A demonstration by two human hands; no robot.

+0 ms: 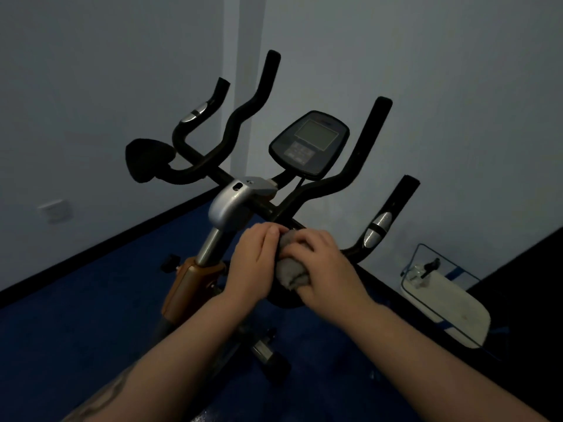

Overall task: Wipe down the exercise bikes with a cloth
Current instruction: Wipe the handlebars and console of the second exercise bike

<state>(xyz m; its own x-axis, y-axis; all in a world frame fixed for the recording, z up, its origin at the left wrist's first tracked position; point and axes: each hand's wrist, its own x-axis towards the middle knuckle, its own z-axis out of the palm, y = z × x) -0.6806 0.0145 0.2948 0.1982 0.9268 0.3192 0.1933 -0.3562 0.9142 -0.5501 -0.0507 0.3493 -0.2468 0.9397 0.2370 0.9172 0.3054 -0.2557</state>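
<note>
An exercise bike (231,205) with black handlebars (359,166), a grey console (309,144) and a silver stem stands in front of me. A grey cloth (289,272) is bunched over the handlebar's right elbow pad, close to the stem. My right hand (326,263) grips the cloth from the right. My left hand (259,257) closes on its left side, fingers curled over the top. The pad beneath the cloth is mostly hidden.
A white wall runs behind the bike, with a socket (56,210) low at the left. The floor (91,315) is blue carpet. A white object in a blue wire frame (447,303) lies at the right by the wall.
</note>
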